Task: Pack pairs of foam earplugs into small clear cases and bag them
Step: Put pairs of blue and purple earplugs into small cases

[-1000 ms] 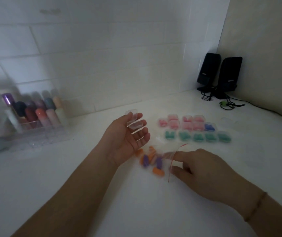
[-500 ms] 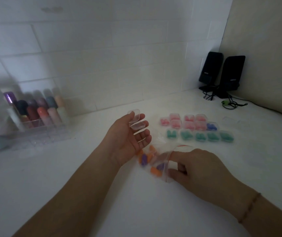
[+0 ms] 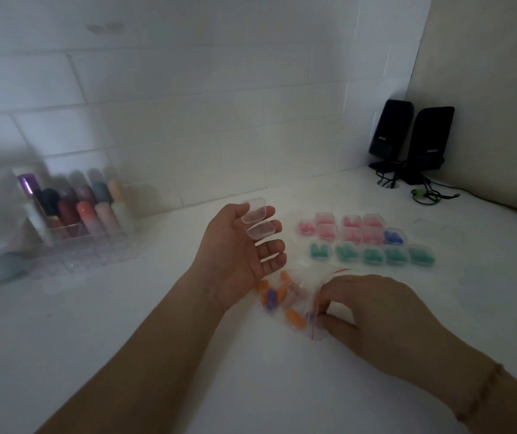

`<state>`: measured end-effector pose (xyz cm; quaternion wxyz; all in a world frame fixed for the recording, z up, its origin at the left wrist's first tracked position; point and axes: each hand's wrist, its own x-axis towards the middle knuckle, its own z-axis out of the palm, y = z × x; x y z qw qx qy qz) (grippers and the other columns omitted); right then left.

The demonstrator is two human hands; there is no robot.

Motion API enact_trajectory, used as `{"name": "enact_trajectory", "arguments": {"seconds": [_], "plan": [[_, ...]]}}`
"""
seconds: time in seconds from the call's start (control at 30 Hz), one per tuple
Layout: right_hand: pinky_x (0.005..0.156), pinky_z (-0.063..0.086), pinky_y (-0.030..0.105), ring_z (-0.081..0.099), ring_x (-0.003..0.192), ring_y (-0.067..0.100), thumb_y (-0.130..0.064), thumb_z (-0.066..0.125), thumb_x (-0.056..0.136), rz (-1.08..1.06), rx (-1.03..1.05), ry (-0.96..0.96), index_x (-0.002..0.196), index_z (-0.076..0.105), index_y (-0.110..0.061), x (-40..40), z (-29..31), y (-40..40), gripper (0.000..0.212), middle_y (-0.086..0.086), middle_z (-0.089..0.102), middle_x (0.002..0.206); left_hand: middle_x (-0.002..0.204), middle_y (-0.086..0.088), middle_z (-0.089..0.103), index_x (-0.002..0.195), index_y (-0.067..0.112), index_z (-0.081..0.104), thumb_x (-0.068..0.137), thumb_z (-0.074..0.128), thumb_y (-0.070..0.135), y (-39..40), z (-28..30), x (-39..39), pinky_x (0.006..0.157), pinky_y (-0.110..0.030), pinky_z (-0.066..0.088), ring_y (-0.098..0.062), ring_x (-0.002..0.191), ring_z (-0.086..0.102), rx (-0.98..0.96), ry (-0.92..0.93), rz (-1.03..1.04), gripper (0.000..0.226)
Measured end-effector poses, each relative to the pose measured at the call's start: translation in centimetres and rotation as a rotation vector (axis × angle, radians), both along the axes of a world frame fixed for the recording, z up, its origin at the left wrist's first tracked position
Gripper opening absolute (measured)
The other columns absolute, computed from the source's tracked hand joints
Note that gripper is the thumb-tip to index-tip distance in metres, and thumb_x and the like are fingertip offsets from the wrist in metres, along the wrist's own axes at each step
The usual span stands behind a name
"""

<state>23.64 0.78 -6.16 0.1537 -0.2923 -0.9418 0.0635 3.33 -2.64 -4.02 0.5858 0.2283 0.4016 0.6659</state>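
Observation:
My left hand [image 3: 238, 255] lies palm up above the white counter, fingers straight, with an open clear case [image 3: 257, 219] resting on the fingertips. Below it lies a clear zip bag [image 3: 295, 296] with a red seal line, holding several orange and purple foam earplugs [image 3: 271, 297]. My right hand [image 3: 376, 314] has its fingertips at the bag's mouth and pinches its edge. Further back stand filled cases: a pink group [image 3: 345, 228], one blue case [image 3: 394, 237] and a green row [image 3: 373, 254].
A clear organiser [image 3: 72, 220] with coloured bottles stands at the left against the tiled wall. Two black speakers [image 3: 414, 139] with cables sit in the back right corner. A cable runs along the right wall. A clear bag [image 3: 439, 230] lies right of the cases.
My right hand has moved onto the bag's mouth and curled its fingers on the edge. The left hand has kept its place with the case on it.

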Motion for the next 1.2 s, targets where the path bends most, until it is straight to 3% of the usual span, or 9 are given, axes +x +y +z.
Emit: {"name": "enact_trajectory", "arguments": {"seconds": [0.13,0.3,0.47,0.6,0.7,0.83,0.93,1.07,1.2], "plan": [[0.058,0.034,0.013,0.053,0.059,-0.002,-0.048,0.063,0.083,0.036,-0.183,0.042,0.082,0.063,-0.037,1.3,1.5,0.4,0.01,-0.03,0.063,0.084,0.076,-0.004,0.055,0.101,0.011,0.054,0.09,0.039,0.036,-0.1,0.1,0.3,0.064,-0.033,0.041,-0.024,0.063,0.046,0.06,0.028,-0.073,0.032],[0.045,0.037,0.022,0.041,0.041,0.009,-0.043,0.071,0.064,0.117,-0.558,0.572,0.073,0.069,-0.026,2.0,4.9,0.6,0.019,-0.01,0.057,0.049,0.09,-0.011,0.06,0.111,0.009,0.053,0.084,0.042,0.044,-0.2,0.0,1.6,0.063,-0.034,0.043,-0.027,0.068,0.05,0.137,0.093,-0.186,0.046],[0.043,0.037,0.015,0.05,0.045,0.011,-0.025,0.077,0.076,-0.008,-0.237,0.795,0.076,0.068,-0.028,-1.3,3.7,-0.6,0.009,-0.018,0.068,0.073,0.088,-0.009,0.063,0.108,0.015,0.062,0.089,0.031,0.064,-0.4,-0.4,3.0,0.064,-0.034,0.041,-0.025,0.069,0.051,0.167,0.246,-0.34,0.061],[0.05,0.045,0.023,0.053,0.049,0.005,-0.037,0.071,0.08,-0.124,-0.012,0.681,0.08,0.069,-0.032,-2.0,2.4,0.1,0.005,-0.019,0.064,0.065,0.092,-0.005,0.061,0.128,0.013,0.053,0.079,0.023,0.076,-0.3,-0.9,3.3,0.065,-0.034,0.041,-0.022,0.074,0.052,0.176,0.292,-0.444,0.085],[0.057,0.037,0.013,0.047,0.054,-0.011,-0.044,0.066,0.081,-0.119,0.098,0.564,0.084,0.07,-0.034,-2.2,1.9,0.4,0.011,-0.022,0.057,0.062,0.094,-0.009,0.053,0.131,0.011,0.049,0.075,0.024,0.078,-0.3,-1.0,3.4,0.063,-0.033,0.04,-0.021,0.071,0.053,0.179,0.27,-0.473,0.091],[0.062,0.035,0.01,0.043,0.06,-0.015,-0.049,0.057,0.083,-0.073,0.126,0.52,0.085,0.068,-0.035,-2.3,1.8,0.4,0.018,-0.022,0.057,0.072,0.102,-0.011,0.048,0.14,0.009,0.043,0.076,0.025,0.079,-0.1,-1.2,3.1,0.067,-0.034,0.039,-0.019,0.075,0.052,0.185,0.216,-0.484,0.097],[0.06,0.035,0.011,0.045,0.061,-0.012,-0.046,0.06,0.085,-0.036,0.127,0.561,0.088,0.069,-0.035,-2.2,2.0,0.4,0.015,-0.02,0.059,0.078,0.098,-0.01,0.052,0.125,0.013,0.056,0.075,0.032,0.078,-0.1,-1.3,3.0,0.07,-0.036,0.039,-0.021,0.078,0.052,0.218,0.161,-0.458,0.086],[0.055,0.037,0.009,0.054,0.062,0.004,-0.035,0.063,0.087,-0.044,0.112,0.814,0.087,0.065,-0.026,-1.1,3.0,0.5,0.01,-0.013,0.06,0.082,0.095,-0.013,0.059,0.108,0.012,0.063,0.074,0.041,0.075,-0.3,-1.0,2.6,0.067,-0.034,0.039,-0.026,0.072,0.053,0.241,0.066,-0.376,0.075],[0.054,0.037,0.02,0.051,0.068,0.011,-0.04,0.056,0.081,-0.123,0.16,0.695,0.072,0.06,-0.022,1.0,2.9,1.1,0.021,-0.007,0.056,0.082,0.077,-0.004,0.06,0.096,0.012,0.059,0.082,0.038,0.073,-0.2,-0.7,1.7,0.061,-0.03,0.04,-0.022,0.062,0.052,0.271,-0.079,-0.215,0.066]]}}
